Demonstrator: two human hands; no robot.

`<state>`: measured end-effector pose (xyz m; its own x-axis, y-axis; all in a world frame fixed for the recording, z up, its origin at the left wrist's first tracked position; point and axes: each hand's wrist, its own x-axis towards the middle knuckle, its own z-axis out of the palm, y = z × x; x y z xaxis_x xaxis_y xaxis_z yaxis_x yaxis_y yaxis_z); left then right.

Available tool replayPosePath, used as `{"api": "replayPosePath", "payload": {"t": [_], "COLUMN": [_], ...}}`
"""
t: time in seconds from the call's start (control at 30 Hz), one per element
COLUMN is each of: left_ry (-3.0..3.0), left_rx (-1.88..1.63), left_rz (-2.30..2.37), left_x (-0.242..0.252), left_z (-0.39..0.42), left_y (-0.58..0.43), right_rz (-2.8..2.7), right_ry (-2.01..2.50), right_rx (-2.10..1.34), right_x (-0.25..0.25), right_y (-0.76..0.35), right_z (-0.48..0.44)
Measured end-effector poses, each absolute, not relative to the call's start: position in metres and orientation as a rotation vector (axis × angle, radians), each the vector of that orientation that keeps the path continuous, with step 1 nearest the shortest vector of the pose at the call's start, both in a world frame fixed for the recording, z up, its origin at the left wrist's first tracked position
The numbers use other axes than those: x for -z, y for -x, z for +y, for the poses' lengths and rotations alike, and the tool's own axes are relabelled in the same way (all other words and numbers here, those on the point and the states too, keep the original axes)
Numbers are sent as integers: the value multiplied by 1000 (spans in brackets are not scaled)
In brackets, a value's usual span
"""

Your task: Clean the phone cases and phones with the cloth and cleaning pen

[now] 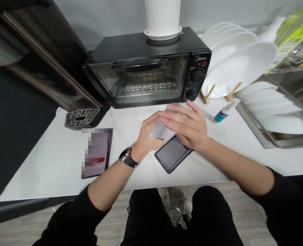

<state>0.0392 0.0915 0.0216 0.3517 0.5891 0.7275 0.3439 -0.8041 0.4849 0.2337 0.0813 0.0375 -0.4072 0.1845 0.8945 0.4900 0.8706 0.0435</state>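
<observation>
My left hand (149, 132), with a black-strapped watch at its wrist, is closed around a whitish, slightly see-through flat thing (158, 130). Its kind does not show clearly, and both hands cover much of it. My right hand (189, 126) lies over its upper side with fingers stretched out, a little smeared by motion. Beneath both hands, a black-framed phone (173, 154) lies slanted on the white countertop (138, 174), its screen grey. To the right stands a small spray bottle (222, 114) with a blue label.
A black toaster oven (146, 78) stands behind my hands, with a white pot (163, 17) on top. At left are a dispenser's drip tray (82, 118) and another phone (97, 153). White plates (233, 65) stand in a wooden rack, beside a metal dish rack (266, 138).
</observation>
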Motion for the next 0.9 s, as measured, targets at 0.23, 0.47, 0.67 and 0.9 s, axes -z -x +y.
{"api": "replayPosePath", "payload": {"t": [0.23,0.47,0.67,0.9], "left_ry": [-2269,-1652,-1827,-971], "left_rx": [-1284,-1140,-1137,-942], "left_rz": [678,589,695,724], "left_x": [-44,-51,-58,-50], "left_z": [80,92,103,103], "left_y": [-35,-38,-39,-40], "right_rz": [-1897,-1642,-1498,-1426], "right_ry": [538,703,836,891], "right_rx": [162,-50,-374,-593], "right_x": [-43,-40,-33,-25], "right_y": [-243,-236,-229,-227], "right_z": [91,84,95,100]}}
